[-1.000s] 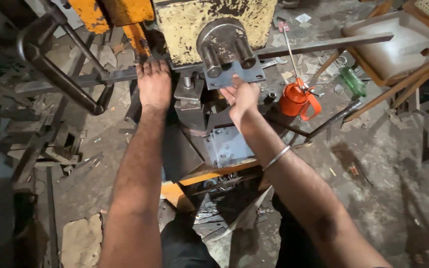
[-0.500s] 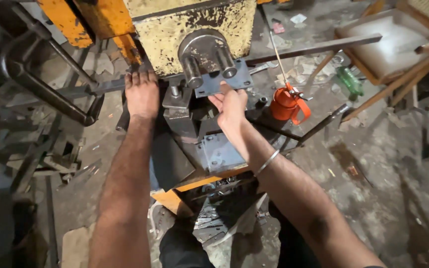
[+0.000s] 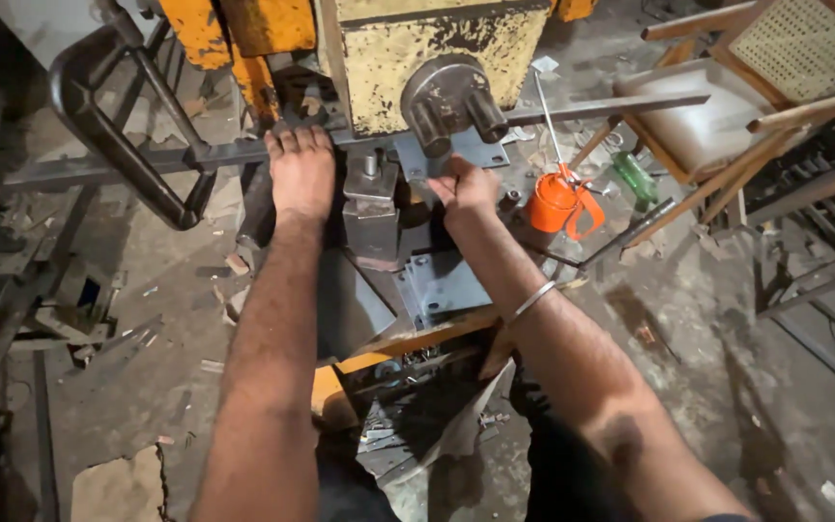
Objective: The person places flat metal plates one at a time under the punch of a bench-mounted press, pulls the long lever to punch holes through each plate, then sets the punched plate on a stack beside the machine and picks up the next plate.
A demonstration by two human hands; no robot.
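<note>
A long flat steel bar (image 3: 128,162) runs left to right through a yellow, worn press machine (image 3: 427,48). My left hand (image 3: 302,172) lies palm down on the bar just left of the machine's tooling block (image 3: 371,208). My right hand (image 3: 466,188) grips the bar under the round grey head (image 3: 446,101) of the machine, fingers curled at its edge. The bar's right part (image 3: 611,104) sticks out past the machine. A thin metal bangle (image 3: 531,302) circles my right wrist.
An orange oil can (image 3: 555,198) with a long spout stands right of the machine, a green bottle (image 3: 635,176) beside it. A wooden chair frame (image 3: 746,87) fills the upper right. A bent black pipe handle (image 3: 118,126) and scrap steel lie at left.
The view has dropped and shifted, so the machine sits higher in frame. Both hands stay on the bar; my right hand has closed in under the round head.
</note>
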